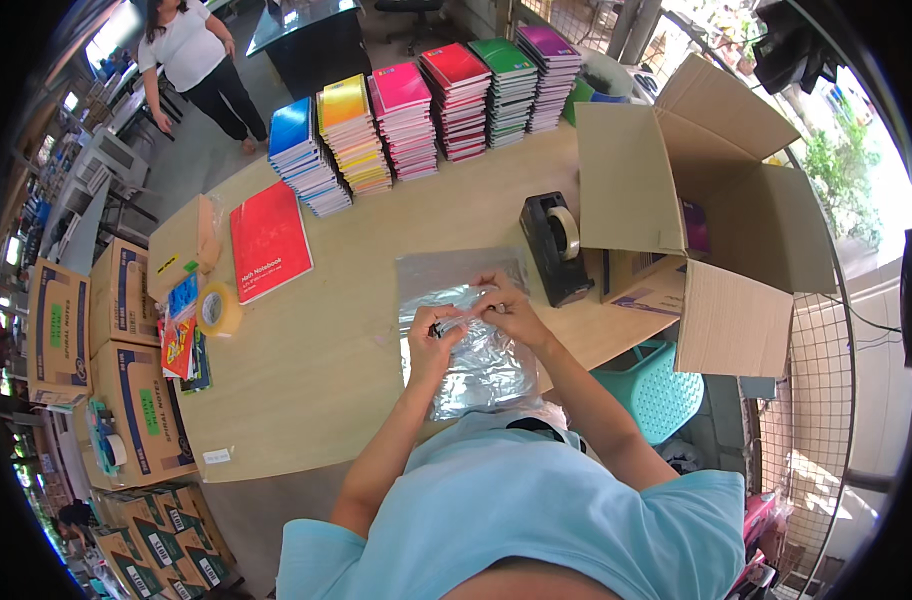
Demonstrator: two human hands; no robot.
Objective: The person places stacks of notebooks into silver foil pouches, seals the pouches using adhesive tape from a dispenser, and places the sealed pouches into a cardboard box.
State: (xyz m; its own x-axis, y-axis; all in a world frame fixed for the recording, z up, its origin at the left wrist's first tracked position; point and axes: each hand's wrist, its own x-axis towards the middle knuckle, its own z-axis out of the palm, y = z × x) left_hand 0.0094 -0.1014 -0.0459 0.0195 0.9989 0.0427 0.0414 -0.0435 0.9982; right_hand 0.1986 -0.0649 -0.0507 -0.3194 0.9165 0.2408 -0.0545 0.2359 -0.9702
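A shiny clear plastic bag [466, 385] lies at the table's near edge, right in front of my body, on what looks like a pile of such bags. Over its middle, my left hand [433, 340] is closed in a pinch on the thin plastic. My right hand [511, 312] also pinches the film, its fingertips almost meeting those of the left. The exact fold between the fingers is too small to make out. Just beyond my right hand stands a black tape dispenser [554, 250] with a roll of clear tape.
Stacks of coloured notebooks [401, 125] line the table's far edge. A red notebook [271, 240] lies left, near a packing tape roll [218, 310]. An open cardboard box [631, 175] stands right, above a teal plastic stool [656, 395]. Closed cartons [141, 410] sit left; a person [191, 45] stands beyond.
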